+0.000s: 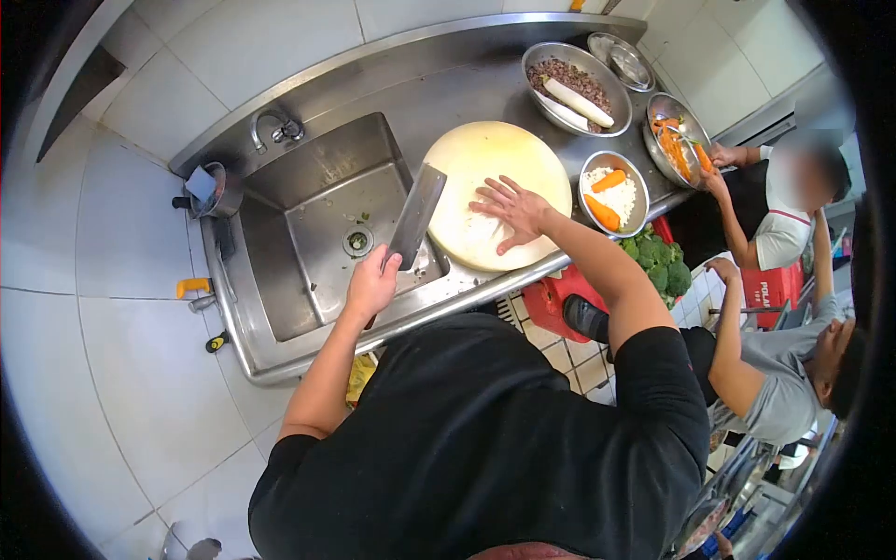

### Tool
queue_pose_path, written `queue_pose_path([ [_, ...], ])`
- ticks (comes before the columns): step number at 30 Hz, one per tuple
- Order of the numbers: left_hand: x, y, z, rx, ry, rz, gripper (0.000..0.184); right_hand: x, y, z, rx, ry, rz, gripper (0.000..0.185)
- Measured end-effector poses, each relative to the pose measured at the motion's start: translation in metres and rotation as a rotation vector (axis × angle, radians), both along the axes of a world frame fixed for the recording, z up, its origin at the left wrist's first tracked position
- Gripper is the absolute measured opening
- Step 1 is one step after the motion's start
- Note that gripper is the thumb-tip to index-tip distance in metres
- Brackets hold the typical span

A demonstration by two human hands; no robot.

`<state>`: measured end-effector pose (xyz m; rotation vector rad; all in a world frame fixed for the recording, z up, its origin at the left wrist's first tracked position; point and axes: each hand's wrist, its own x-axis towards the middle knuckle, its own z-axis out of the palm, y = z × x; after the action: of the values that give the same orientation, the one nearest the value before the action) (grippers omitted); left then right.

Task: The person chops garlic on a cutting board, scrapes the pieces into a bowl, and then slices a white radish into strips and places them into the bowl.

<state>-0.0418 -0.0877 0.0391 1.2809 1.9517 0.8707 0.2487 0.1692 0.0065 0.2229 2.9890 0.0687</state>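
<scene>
My left hand [371,285] is closed around the handle of a cleaver [419,215], whose broad dark blade tilts up over the sink's right edge, beside the board. A thick round cutting board [499,149] lies on the steel counter. My right hand [511,213] rests palm down on it, fingers spread, with some whitish wet bits near the fingertips. Just right of the board stands a metal bowl [642,207] of chopped white pieces with two orange carrot pieces [604,212] on top.
Left of the board is a steel sink [271,252] with a faucet [273,129]. Behind sits a large bowl [532,56] with brownish chopped food and white radish-like pieces. A co-worker [784,215] handles shredded carrot in another bowl [658,107]. Broccoli [661,266] lies below the counter edge.
</scene>
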Motion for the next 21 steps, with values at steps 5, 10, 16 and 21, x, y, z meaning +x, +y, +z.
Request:
queue_pose_path([
  [5, -0.014, -0.008, -0.02, -0.015, -0.012, -0.015, 0.027, -0.018, -0.004, -0.014, -0.094, -0.053, -0.19, 0.091],
  [10, -0.016, 0.0, -0.013, -0.087, 0.079, -0.028, 0.028, -0.034, -0.046, -0.034, -0.149, 0.034, -0.717, 0.084],
  [16, 0.006, 0.038, 0.0, -0.224, 0.32, -0.109, 0.025, -0.032, -0.071, -0.02, -0.161, 0.256, -0.891, 0.102],
  [21, 0.053, 0.069, 0.001, -0.327, 0.413, -0.18, 0.026, -0.025, -0.069, -0.017, -0.284, 0.156, -0.906, 0.114],
])
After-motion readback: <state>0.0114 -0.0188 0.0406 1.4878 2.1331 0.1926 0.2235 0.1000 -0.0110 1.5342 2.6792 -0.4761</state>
